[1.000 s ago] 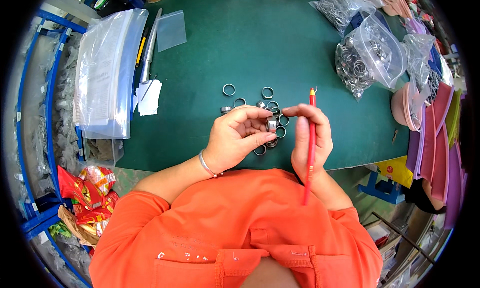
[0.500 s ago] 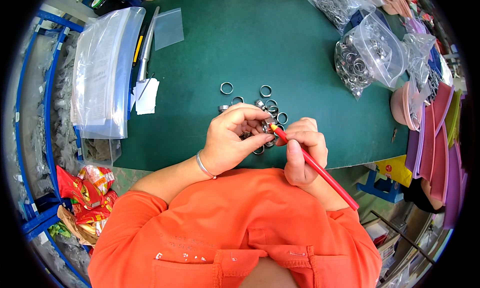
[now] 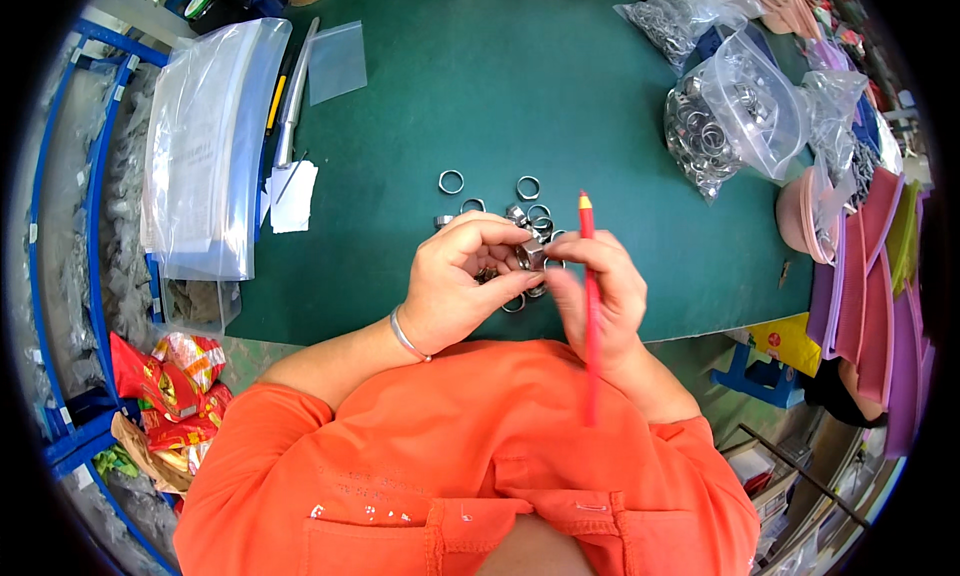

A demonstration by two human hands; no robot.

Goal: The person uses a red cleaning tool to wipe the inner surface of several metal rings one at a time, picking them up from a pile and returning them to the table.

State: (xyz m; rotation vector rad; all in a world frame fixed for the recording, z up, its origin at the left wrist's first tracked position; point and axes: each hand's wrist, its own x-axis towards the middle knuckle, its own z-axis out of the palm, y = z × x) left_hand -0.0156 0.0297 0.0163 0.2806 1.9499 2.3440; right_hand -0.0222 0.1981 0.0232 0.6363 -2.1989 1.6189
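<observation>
My left hand pinches a silver metal ring between thumb and fingertips, above the green tabletop. In my right hand is a red pencil, upright with its yellow tip pointing away from me; its lower end is smeared by motion. The right thumb and forefinger reach close beside the held ring; whether they touch it I cannot tell. Around my hands lie several more rings, among them one at the far left and one at the far right. My left palm and fingers hide part of the pile.
At left lie papers in plastic sleeves, a tapered silver rod, a small clear bag and white paper. A bag of rings and a pink container stand at right. Blue shelving borders the left.
The pencil's tip has left the ring; the pencil has swung from slanting to upright within my right hand. My right fingers have moved toward the ring, which stays in my left hand.
</observation>
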